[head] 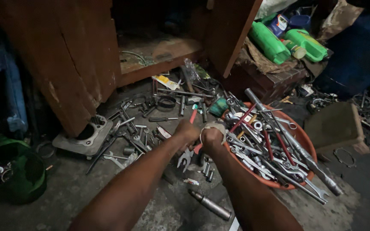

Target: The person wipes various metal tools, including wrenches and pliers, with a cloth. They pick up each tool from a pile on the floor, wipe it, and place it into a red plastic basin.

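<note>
My left hand had its grip closed round a red-handled tool, and my right hand was fisted on a pale rag at the orange basin of spanners (on the floor). Green bottles lay upper right; a yellow-and-white packet sat by the wooden cabinet.

tools in basin right | cylinder block left | hands between, perhaps touching
</note>
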